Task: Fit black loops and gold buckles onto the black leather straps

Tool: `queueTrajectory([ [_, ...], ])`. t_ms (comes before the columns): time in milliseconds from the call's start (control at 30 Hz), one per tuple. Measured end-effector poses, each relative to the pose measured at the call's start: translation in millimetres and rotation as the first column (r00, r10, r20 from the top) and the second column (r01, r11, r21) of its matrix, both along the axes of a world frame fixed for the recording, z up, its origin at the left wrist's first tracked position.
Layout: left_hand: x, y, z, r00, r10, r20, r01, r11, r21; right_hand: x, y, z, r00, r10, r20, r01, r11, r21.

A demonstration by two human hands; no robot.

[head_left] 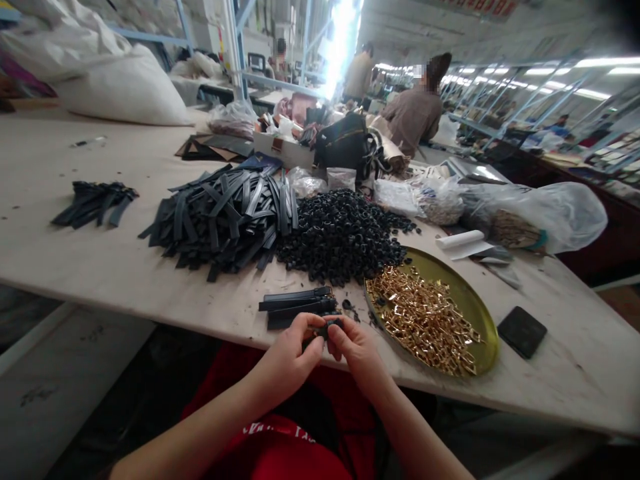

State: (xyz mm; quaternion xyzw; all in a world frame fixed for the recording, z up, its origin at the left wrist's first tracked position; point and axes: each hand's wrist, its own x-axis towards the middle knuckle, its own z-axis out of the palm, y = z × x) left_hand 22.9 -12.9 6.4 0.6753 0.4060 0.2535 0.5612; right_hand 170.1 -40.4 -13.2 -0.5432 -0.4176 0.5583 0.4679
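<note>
At the table's front edge, my left hand and my right hand meet with fingertips pinched on a small dark strap. Most of this strap is hidden by the fingers, so I cannot tell whether a buckle or loop is on it. Just beyond my left hand lie several dark straps with gold buckles, side by side. A few loose black loops are scattered past my right hand. To the right, a round gold tray holds a heap of gold buckles.
Behind the hands rise a pile of dark straps and a mound of black loops. A smaller strap bundle lies left. A black phone-like slab sits right of the tray. Plastic bags and a person are farther back.
</note>
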Motion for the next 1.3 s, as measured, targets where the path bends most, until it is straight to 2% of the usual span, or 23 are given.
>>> queueTrajectory([
  [100,1,2,-4.8,1.0,0.008,-0.001,-0.008,0.999,-0.031,-4,-1,-7.4,0.986,-0.136,0.094,0.13,0.989,0.066],
  [167,0,6,-10.7,1.0,0.007,-0.008,-0.008,0.997,-0.07,-4,-3,-8.5,0.983,-0.127,0.129,0.116,0.989,0.091],
  [267,-1,12,-17.6,1.0,0.012,0.004,-0.012,0.987,-0.161,1,-5,-6.6,0.997,-0.067,-0.029,0.068,0.997,0.029],
  [400,0,15,-17.8,0.998,0.036,-0.049,-0.046,0.973,-0.225,4,-4,-7.0,0.961,-0.061,-0.271,0.014,0.985,-0.17],
  [567,-3,13,-14.9,0.967,0.039,-0.253,-0.063,0.994,-0.088,0,-6,-15.5,0.896,0.036,-0.443,-0.173,0.947,-0.272],
  [700,-6,10,-12.9,0.929,0.038,-0.368,-0.036,0.999,0.013,0,-9,-14.8,0.855,0.016,-0.518,-0.203,0.93,-0.307],
  [767,-7,6,-9.2,0.955,0.004,-0.296,-0.019,0.999,-0.05,0,-11,-10.8,0.845,-0.012,-0.534,-0.181,0.934,-0.307],
  [833,-10,1,-3.5,0.987,-0.045,-0.152,0.013,0.979,-0.203,-1,-13,-5.9,0.865,-0.032,-0.502,-0.123,0.954,-0.273],
  [933,-14,-8,5.5,0.999,-0.048,0.021,0.053,0.926,-0.374,-6,-18,0.6,0.942,-0.06,-0.33,0.004,0.986,-0.168],
  [1000,-17,-14,9.8,0.997,-0.022,0.073,0.049,0.919,-0.392,-11,-21,3.6,0.979,-0.12,-0.167,0.11,0.992,-0.066],
  [1067,-19,-19,12.7,0.994,-0.002,0.106,0.044,0.919,-0.392,-14,-23,6.0,0.984,-0.161,-0.077,0.161,0.987,0.001],
  [1133,-21,-23,15.3,0.993,0.018,0.119,0.031,0.917,-0.397,-16,-26,8.3,0.984,-0.134,-0.116,0.133,0.991,-0.018],
  [1300,-25,-32,20.5,0.991,0.044,0.123,0.009,0.917,-0.399,-14,-35,11.9,0.941,-0.023,-0.337,-0.036,0.985,-0.168],
])
